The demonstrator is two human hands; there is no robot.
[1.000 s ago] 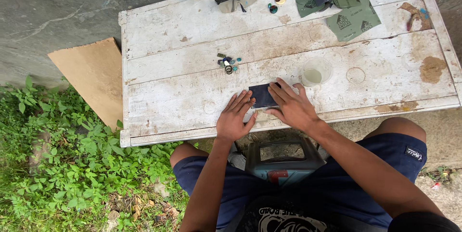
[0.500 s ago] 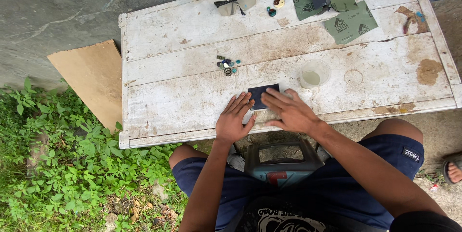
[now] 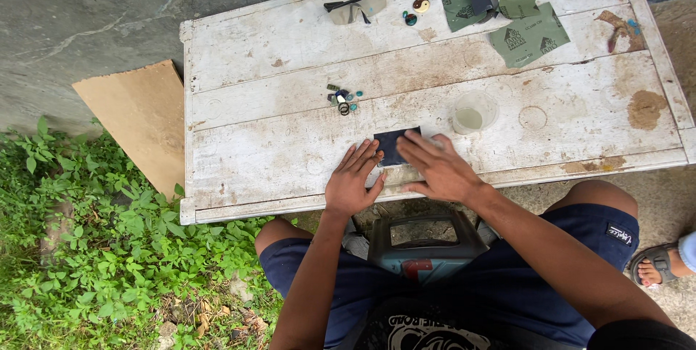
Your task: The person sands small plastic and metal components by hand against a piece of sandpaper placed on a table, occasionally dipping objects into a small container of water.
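Head view: left hand (image 3: 353, 187) lay flat, fingers spread, fingertips pinning the dark sanding sheet (image 3: 395, 145) at the near edge of the white wooden table (image 3: 275, 147). Right hand (image 3: 435, 169) was also open, fingers pressing the sheet's right side. Plastic cup (image 3: 474, 111) stood just right of it.

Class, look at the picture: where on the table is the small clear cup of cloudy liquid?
In the head view, the clear cup stands right of centre on the white wooden table, just beyond the right hand and right of the dark sheet.

We press our left hand (image 3: 353, 184) and right hand (image 3: 437, 170) flat on a dark sheet (image 3: 394, 145) at the counter's (image 3: 275, 154) near edge, a cup (image 3: 473, 111) just beyond.
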